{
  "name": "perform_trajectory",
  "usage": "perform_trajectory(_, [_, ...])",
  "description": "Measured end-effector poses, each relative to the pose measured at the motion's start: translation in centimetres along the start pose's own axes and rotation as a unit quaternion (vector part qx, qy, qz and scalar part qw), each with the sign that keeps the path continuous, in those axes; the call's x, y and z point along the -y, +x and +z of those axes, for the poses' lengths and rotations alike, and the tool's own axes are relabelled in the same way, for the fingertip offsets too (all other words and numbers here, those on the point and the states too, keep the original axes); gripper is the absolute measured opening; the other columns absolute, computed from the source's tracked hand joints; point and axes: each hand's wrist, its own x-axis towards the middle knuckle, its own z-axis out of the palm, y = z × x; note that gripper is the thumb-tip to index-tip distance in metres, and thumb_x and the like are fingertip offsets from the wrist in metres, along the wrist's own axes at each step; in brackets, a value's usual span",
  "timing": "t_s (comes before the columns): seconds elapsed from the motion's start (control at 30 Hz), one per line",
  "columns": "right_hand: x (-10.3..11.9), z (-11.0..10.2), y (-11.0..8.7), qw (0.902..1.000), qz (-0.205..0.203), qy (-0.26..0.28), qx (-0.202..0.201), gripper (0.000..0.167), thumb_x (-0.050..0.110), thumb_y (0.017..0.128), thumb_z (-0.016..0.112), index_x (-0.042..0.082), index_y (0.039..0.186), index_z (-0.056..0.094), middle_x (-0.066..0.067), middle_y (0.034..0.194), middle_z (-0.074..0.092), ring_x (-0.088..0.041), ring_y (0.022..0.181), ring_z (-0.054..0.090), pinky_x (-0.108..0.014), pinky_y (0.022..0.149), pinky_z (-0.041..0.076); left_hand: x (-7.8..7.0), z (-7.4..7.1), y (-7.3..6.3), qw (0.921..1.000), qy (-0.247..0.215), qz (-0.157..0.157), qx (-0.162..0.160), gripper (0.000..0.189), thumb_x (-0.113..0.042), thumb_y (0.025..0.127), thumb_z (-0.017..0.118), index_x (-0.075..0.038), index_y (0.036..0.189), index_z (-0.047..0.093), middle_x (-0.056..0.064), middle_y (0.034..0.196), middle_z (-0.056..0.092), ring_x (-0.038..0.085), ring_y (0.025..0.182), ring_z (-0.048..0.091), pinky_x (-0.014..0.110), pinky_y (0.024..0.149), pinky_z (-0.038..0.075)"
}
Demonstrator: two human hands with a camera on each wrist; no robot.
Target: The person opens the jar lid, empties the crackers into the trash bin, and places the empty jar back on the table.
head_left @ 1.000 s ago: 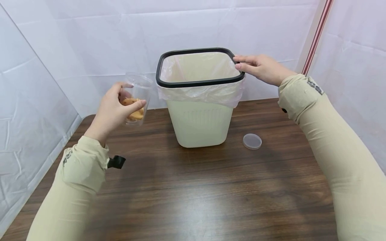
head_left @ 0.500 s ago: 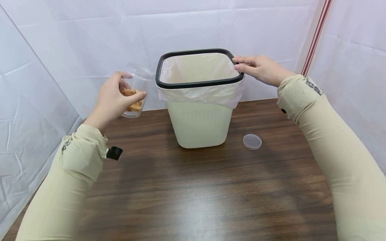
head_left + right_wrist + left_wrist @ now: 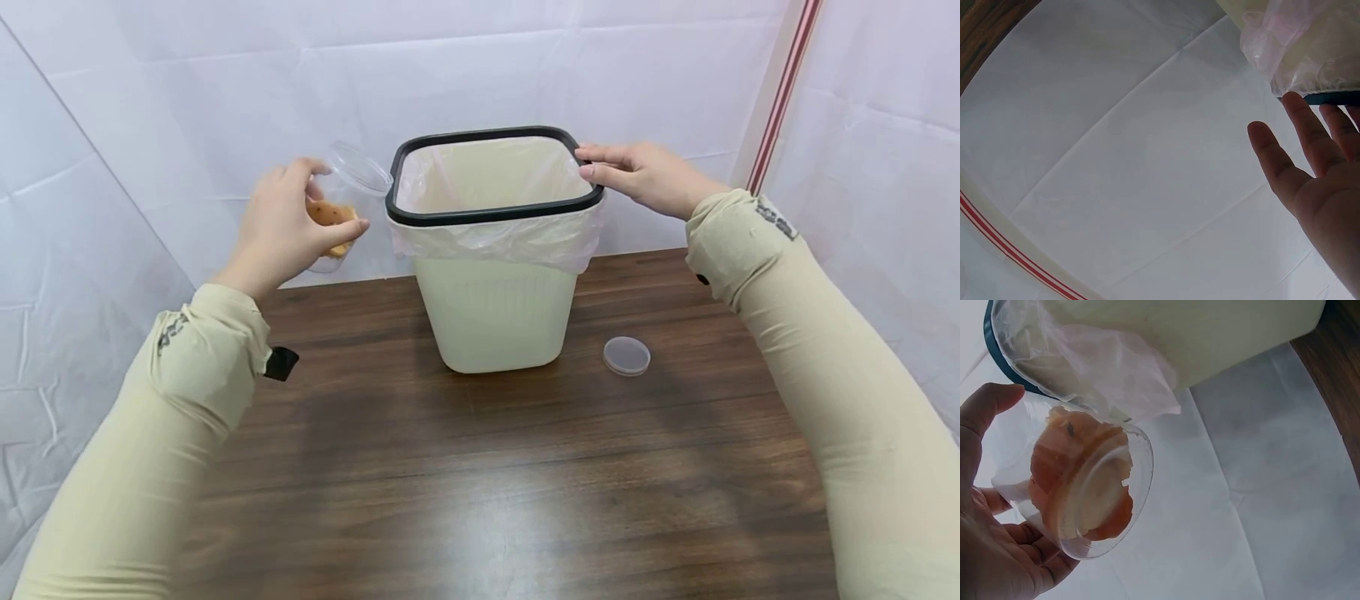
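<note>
Head view: the left hand has its thumb and fingers curled round a clear plastic cup, pinching it from the side. Orange-brown scraps with small dark specks lie inside, towards the cup's base. Compared with a second ago, hand and cup have risen. The cup, then nearly upright and partly in front of the desk, now leans clearly to the right, its mouth turned towards the waste bin and overlapping the left corner of the black rim; whether the two touch I cannot tell. The scraps remain in the cup. The right hand keeps its place at the rim's right side, fingers extended and fingertips against it. The cream bin, with its translucent liner folded over the outside, stands as before near the middle of the desk's far edge. The round clear lid also lies unmoved on the desk, just right of the bin's base.

Left wrist view: the tilted cup shows its round base, the scraps bunched behind it; the thumb is on one side and the fingers on the other. The bin's liner hangs just beside the cup.

Right wrist view: the right hand's fingers are straight and spread, some reaching the dark rim. Behind hangs a creased white sheet with a red-striped border.
</note>
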Motion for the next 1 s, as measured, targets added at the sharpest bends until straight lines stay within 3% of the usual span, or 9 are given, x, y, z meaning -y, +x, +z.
perform_trajectory(0.3, [-0.1,0.2,0.2,1.0,-0.005,0.002,-0.004,0.057,0.043,0.099,0.043,0.014,0.148,0.037,-0.01,0.156,0.03,-0.03,0.147,0.023,-0.052,0.117,0.021,-0.7,-0.7,1.0,0.9947,0.076,0.063,-0.028,0.07,-0.029,0.077,0.076,0.0,0.132,0.047,0.026,0.109,0.052,0.041,0.103,0.044,0.053,0.09,0.033])
perform_trajectory(0.53, [-0.1,0.3,0.3,1.0,-0.005,-0.002,-0.006,0.058,0.045,0.099,0.043,0.015,0.149,0.037,-0.008,0.157,0.029,-0.029,0.147,0.022,-0.051,0.118,0.021,-1.1,-1.3,1.6,0.9913,0.105,0.077,-0.019,0.072,-0.028,0.076,0.077,-0.002,0.135,0.046,0.027,0.117,0.049,0.043,0.111,0.041,0.054,0.095,0.031])
perform_trajectory(1.0, [0.1,0.4,0.4,1.0,0.003,-0.003,-0.003,0.058,0.045,0.099,0.043,0.016,0.149,0.036,-0.007,0.157,0.028,-0.029,0.147,0.021,-0.052,0.118,0.021,-1.7,-2.1,2.4,0.9806,0.161,0.111,-0.012,0.073,-0.027,0.073,0.079,-0.006,0.135,0.047,0.026,0.113,0.049,0.044,0.111,0.04,0.055,0.097,0.028])
